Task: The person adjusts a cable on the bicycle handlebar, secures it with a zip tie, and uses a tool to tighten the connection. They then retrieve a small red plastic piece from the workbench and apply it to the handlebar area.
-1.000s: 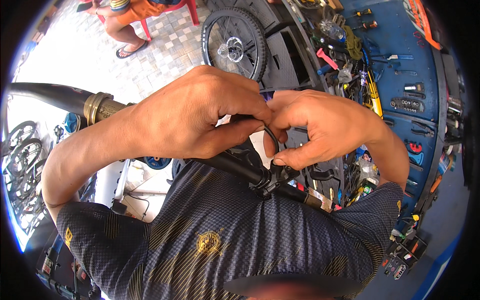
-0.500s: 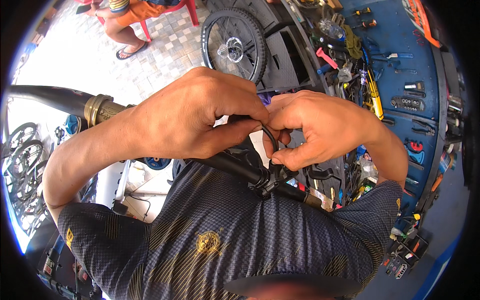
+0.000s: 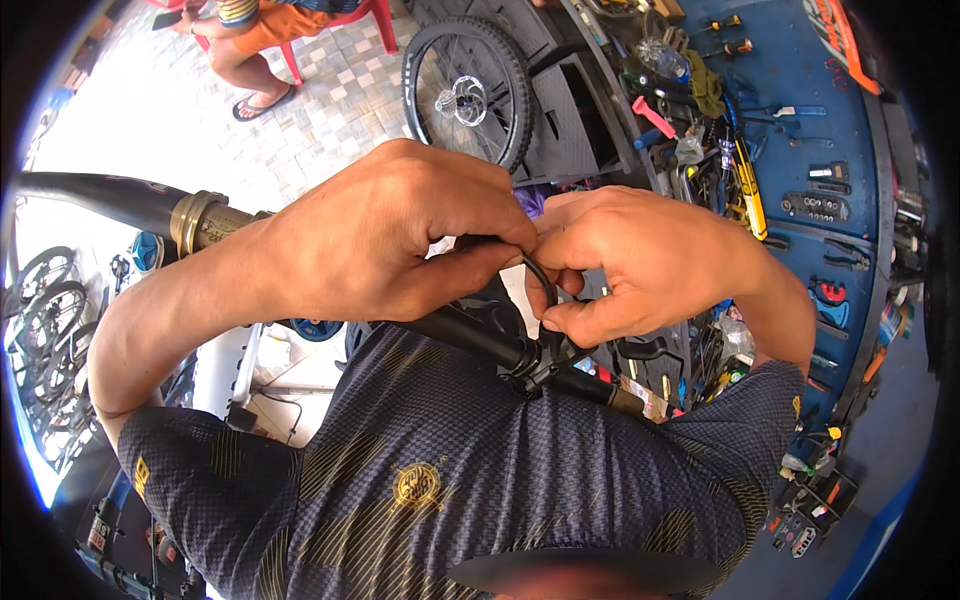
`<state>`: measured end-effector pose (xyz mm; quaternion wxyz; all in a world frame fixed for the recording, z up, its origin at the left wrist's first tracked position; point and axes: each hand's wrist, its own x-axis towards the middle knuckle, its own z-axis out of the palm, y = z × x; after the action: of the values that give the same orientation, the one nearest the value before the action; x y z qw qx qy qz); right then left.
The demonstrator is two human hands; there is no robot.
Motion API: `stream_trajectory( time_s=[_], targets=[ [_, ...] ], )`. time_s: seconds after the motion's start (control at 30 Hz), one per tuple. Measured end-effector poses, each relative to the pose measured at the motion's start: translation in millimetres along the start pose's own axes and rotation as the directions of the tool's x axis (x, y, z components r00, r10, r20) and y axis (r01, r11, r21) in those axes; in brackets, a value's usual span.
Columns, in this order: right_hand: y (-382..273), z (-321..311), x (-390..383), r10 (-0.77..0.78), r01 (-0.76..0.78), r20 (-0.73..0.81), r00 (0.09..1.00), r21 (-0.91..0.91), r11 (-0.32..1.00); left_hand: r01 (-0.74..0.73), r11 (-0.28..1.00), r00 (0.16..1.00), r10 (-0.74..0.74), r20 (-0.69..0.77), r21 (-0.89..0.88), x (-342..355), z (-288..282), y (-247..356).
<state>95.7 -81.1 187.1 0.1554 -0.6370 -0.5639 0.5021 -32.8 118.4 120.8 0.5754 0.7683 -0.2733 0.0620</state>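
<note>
Tiled floor (image 3: 330, 85) and a blue tool board (image 3: 800, 70) lie around the work, both looking just as they did a second ago. Near the top, a person (image 3: 245, 60) sits on a red chair (image 3: 382, 25), apart from a bicycle wheel (image 3: 467, 100); tools (image 3: 700, 150) crowd the right side. A black handlebar (image 3: 470, 335) crosses before the patterned shirt (image 3: 520, 450), carrying a clamp (image 3: 540, 370). Above it, the left hand (image 3: 410, 230) pinches a bent black hose (image 3: 543, 280) between thumb and forefinger; the right hand (image 3: 650, 260) curls around the bend, thumb by its lower end (whether it grips, I cannot tell). Both hands sit barely lower than a second ago, so the hold seems steady. The left hand hides the hose's upper end, and the clamp just below probably leaves little room.
</note>
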Motion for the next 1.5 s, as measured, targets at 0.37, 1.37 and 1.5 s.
stream_trajectory(
  time_s=[0.37,1.37,1.5],
  targets=[
    [-6.5,3.4,-2.4,0.051,-0.055,-0.059,0.997,-0.073,0.996,-0.011,1.000,1.000,0.011,-0.006,-0.009,-0.2,-3.3,-0.6],
    [90.6,154.5,-124.0,-0.198,0.470,-0.519,0.832,0.467,0.749,0.397,0.849,0.901,-0.288,-0.323,0.349,5.5,39.0,38.0],
    [97.4,153.5,-136.4,-0.322,0.528,-0.458,0.828,0.448,0.721,0.461,0.834,0.868,-0.352,-0.351,0.303,-2.6,43.8,42.6]
  ],
)
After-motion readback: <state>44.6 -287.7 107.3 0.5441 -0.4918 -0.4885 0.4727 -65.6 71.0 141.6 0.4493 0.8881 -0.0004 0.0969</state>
